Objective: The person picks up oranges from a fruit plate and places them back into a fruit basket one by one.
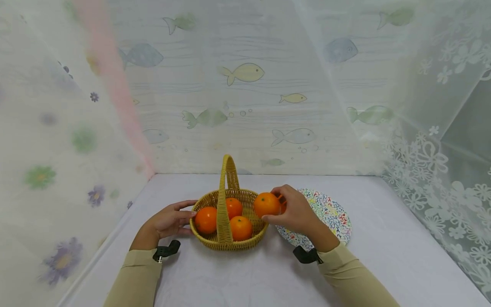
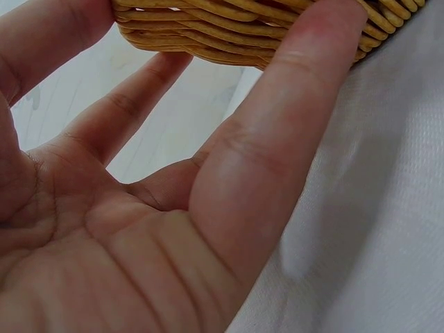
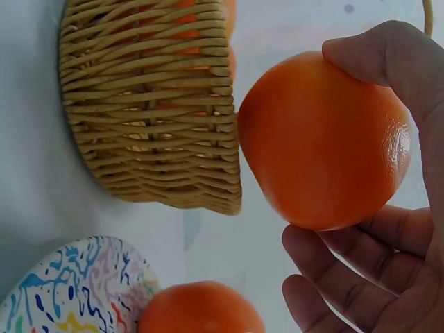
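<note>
A yellow-brown wicker basket (image 1: 209, 244) with a tall arched handle stands on the white cloth, several oranges inside it counting as three: one orange (image 1: 206, 220) at the left, two nearer the middle. My left hand (image 1: 168, 221) holds the basket's left end, its digits spread around the woven wall (image 2: 208, 31). Over the basket's right rim, my right hand (image 1: 293, 211) grips another orange (image 1: 266, 204) between thumb and fingers. Beside the basket wall in the right wrist view, this held orange (image 3: 319, 146) appears close up. One more orange (image 3: 201, 311) rests by the plate, mostly hidden behind my right hand in the head view.
To the right of the basket lies a round plate (image 1: 331, 215) with a multicoloured speckled pattern, partly under my right forearm. A fish-print curtain (image 1: 245, 106) hangs behind the table, with sheer flowered cloth (image 1: 429, 170) at the right side.
</note>
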{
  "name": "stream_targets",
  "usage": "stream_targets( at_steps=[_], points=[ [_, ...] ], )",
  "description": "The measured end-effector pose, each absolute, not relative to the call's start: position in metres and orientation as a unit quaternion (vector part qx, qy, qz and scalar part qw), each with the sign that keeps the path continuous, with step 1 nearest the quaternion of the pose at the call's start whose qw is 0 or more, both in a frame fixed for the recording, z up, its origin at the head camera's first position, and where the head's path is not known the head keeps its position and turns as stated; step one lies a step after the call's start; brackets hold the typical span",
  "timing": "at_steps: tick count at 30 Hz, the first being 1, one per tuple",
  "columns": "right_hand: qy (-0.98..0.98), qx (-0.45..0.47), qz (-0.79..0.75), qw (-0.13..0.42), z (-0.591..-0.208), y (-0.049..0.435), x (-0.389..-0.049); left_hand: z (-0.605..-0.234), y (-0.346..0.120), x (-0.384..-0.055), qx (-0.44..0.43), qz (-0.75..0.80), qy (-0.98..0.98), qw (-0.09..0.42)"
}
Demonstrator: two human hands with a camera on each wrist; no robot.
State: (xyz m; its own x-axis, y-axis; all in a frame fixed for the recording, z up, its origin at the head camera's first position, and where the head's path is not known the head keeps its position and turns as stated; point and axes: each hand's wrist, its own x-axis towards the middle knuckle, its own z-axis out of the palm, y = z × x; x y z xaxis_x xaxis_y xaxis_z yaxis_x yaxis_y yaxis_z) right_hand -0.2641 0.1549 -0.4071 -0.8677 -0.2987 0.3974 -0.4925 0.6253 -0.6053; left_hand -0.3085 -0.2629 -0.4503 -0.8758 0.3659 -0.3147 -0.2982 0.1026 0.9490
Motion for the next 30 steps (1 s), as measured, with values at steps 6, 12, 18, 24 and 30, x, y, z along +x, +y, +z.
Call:
stream_targets(
  at_steps=[6, 12, 18, 24, 30],
  points=[
    [-0.894, 0.218, 0.370, 0.123, -0.411, 0.150, -0.264, -0.450, -0.263, -0.309, 0.022, 0.671, 0.699, 0.246],
    [-0.903, 0.218, 0.348, 0.124, -0.415, 0.145, -0.264, -0.451, -0.263, -0.308, 0.030, 0.671, 0.697, 0.250],
    [-0.911, 0.214, 0.329, 0.124, -0.418, 0.141, -0.263, -0.452, -0.263, -0.307, 0.032, 0.674, 0.694, 0.252],
    [-0.914, 0.210, 0.325, 0.118, -0.416, 0.139, -0.262, -0.451, -0.263, -0.308, 0.033, 0.673, 0.695, 0.251],
    [-0.912, 0.203, 0.334, 0.120, -0.420, 0.136, -0.265, -0.449, -0.263, -0.308, 0.024, 0.673, 0.696, 0.251]
  ],
)
